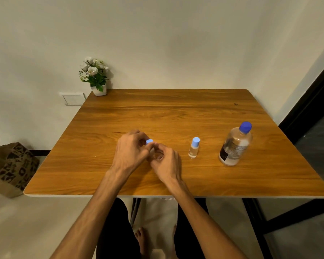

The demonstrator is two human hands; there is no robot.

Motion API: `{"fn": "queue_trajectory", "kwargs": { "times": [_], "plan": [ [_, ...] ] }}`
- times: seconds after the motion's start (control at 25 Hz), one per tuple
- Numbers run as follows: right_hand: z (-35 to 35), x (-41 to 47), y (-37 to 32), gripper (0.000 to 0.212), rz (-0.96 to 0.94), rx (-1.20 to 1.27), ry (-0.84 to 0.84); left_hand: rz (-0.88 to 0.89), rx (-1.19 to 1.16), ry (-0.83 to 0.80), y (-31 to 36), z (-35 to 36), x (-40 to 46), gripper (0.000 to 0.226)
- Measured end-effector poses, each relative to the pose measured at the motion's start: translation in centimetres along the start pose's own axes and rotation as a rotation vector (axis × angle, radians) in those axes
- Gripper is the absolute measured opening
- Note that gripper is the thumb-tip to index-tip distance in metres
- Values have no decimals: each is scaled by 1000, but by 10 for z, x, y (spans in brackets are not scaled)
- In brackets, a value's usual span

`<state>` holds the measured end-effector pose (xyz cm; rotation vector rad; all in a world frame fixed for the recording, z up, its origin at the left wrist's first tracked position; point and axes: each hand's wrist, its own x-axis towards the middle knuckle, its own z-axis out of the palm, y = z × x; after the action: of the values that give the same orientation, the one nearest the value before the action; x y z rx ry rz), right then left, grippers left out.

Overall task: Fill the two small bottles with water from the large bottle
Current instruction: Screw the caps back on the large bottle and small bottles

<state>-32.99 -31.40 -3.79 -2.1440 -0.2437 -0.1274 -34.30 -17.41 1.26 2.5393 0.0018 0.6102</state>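
Early stage. Left hand (pixel 131 148) fingers pinch pale-blue cap (pixel 149 141); right hand (pixel 166 161) curled around first small clear bottle (pixel 154 155) on wooden table (pixel 176 113). Second small clear blue-capped bottle (pixel 194 148), large clear blue-capped water bottle (pixel 235 144) both capped; pouring left.

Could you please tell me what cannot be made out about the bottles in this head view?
- Small bottle between the hands: body mostly hidden by the left hand and right hand; fill level unknown.
- Light blue cap: on or off, unclear.
- Large bottle: label too small to read.
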Motion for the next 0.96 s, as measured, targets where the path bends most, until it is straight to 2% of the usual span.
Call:
{"fn": "queue_trajectory", "kwargs": {
  "times": [0.12,0.24,0.32,0.36,0.44,0.52,0.6,0.68,0.72,0.8,0.88,0.96],
  "plan": [
    [-2,-1,-1,26,2,8,-14,58,-12,-69,1,-5,-6,22],
    [-4,-1,-2,27,-15,-10,13,112,39,-211,10,-16,-2,38],
    [-5,-2,-3,34,-31,-9,33,129,-14,-274,18,-18,0,48],
    [-5,-2,-2,37,-34,-9,43,113,-31,-262,21,-17,1,47],
    [-4,-2,-2,28,-27,-8,44,79,70,-168,20,-15,2,41],
    [-5,-2,-3,20,-12,1,13,76,182,-191,20,-15,1,30],
    [-7,-2,-2,14,-1,1,-13,147,106,-295,21,-17,-1,24],
    [-9,-1,-3,10,6,-2,-9,126,-34,-271,27,-20,-4,28],
    [-9,-2,-3,11,7,3,-5,110,-58,-195,26,-19,-4,28],
    [-7,-2,-3,15,9,9,-4,86,64,-84,23,-15,-3,26],
    [-6,-1,-3,25,12,21,-21,56,131,-141,20,-17,-1,25],
    [-4,-1,-2,35,5,16,-25,90,83,-214,18,-19,2,21]
  ]
}}
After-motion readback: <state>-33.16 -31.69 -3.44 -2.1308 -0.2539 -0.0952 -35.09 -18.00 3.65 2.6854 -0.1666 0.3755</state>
